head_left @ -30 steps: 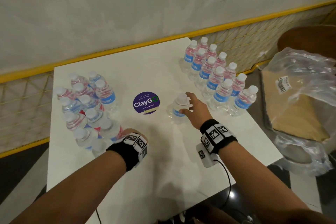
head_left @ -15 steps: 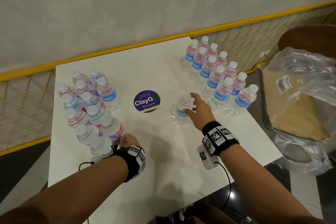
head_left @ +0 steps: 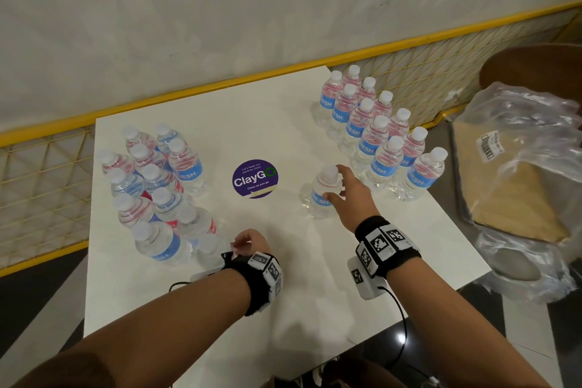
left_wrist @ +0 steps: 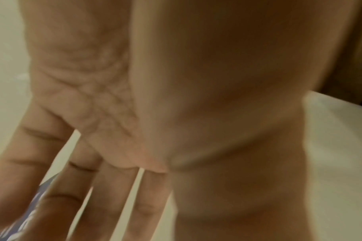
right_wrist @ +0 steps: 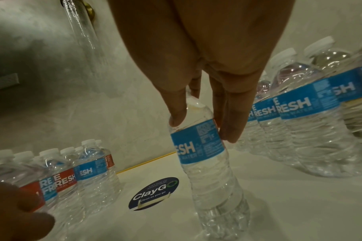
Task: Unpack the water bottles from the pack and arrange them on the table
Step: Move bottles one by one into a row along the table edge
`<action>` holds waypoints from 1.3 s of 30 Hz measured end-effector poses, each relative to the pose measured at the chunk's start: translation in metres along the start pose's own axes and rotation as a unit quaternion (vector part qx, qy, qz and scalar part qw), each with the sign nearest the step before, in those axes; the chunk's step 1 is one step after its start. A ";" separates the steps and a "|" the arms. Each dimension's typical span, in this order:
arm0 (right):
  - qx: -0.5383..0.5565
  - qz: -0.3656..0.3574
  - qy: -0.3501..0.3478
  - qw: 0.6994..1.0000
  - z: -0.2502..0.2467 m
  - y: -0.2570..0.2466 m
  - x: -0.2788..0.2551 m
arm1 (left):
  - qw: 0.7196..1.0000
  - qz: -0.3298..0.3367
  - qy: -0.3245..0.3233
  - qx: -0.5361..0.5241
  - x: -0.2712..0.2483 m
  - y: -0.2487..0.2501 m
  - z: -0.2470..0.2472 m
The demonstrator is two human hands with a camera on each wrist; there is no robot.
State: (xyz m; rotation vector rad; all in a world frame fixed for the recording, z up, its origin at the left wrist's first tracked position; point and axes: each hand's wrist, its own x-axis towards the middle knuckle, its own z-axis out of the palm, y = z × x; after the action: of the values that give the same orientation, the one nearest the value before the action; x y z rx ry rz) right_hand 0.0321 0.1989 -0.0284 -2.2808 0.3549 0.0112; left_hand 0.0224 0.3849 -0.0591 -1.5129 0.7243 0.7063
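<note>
Small clear water bottles with blue or red labels and white caps stand on a white table (head_left: 283, 309). One group (head_left: 151, 186) stands at the left, and two rows (head_left: 378, 135) run along the right. Between them a single blue-label bottle (head_left: 322, 195) (right_wrist: 198, 143) stands upright. My right hand (head_left: 338, 186) (right_wrist: 202, 124) grips its shoulder between thumb and fingers. My left hand (head_left: 242, 242) (left_wrist: 97, 187) is open with straight, spread fingers. It hovers just right of the nearest bottle (head_left: 209, 250) of the left group, apart from it.
A round purple ClayGo sticker (head_left: 255, 179) marks the table's middle. Crumpled plastic wrap over a cardboard tray (head_left: 519, 186) lies off the table's right edge, with a brown round seat (head_left: 535, 66) behind. A yellow rail (head_left: 220, 85) and mesh run along the far side.
My left hand has come off the nearest bottle of the left group and drawn back to the right, fingers straightened. My right hand stays on the single bottle, which barely shifted.
</note>
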 end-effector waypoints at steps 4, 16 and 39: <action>-0.017 0.022 0.030 0.999 -0.011 0.008 -0.006 | 0.998 0.025 0.053 0.023 -0.002 -0.013 -0.031; 0.003 0.077 0.135 0.988 -0.051 0.058 -0.020 | 0.901 0.006 0.375 -0.220 -0.021 -0.081 -0.082; 0.175 0.264 0.193 0.928 -0.028 0.112 -0.012 | 0.356 0.028 0.321 -0.877 0.025 -0.071 -0.078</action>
State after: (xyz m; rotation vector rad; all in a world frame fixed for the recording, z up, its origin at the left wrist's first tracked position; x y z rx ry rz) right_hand -0.0109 0.1103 -0.0897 -1.7646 1.0818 -0.2123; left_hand 0.0948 0.3097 -0.0311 -4.0058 0.2695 0.8898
